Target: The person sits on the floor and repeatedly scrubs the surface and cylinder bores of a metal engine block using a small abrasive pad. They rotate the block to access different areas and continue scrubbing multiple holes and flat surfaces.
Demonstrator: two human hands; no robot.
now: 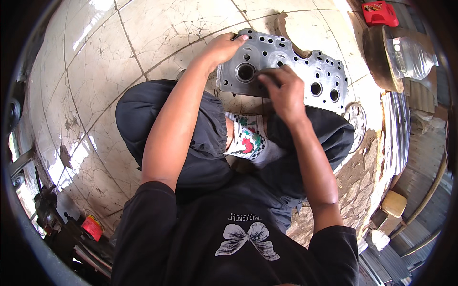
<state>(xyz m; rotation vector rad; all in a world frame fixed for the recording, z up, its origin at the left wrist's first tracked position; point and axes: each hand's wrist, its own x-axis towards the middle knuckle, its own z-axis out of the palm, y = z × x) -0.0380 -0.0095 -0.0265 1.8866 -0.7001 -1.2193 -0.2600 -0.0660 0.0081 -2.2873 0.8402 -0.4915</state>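
A grey metal cylinder head (305, 66) with several round holes lies flat on the cracked tiled floor (95, 71) in front of my crossed legs. My left hand (224, 46) rests on its upper left corner, fingers curled over the edge. My right hand (282, 90) presses down on its near middle part, fingertips pinched together on the surface; whether it holds something small I cannot tell.
A patterned sock (248, 138) shows between my dark trouser legs. A round metal part (355, 119) lies by my right knee. A red container (379, 13) and a clear plastic bag (410, 57) on a round brown object sit at upper right. A red can (92, 227) sits lower left.
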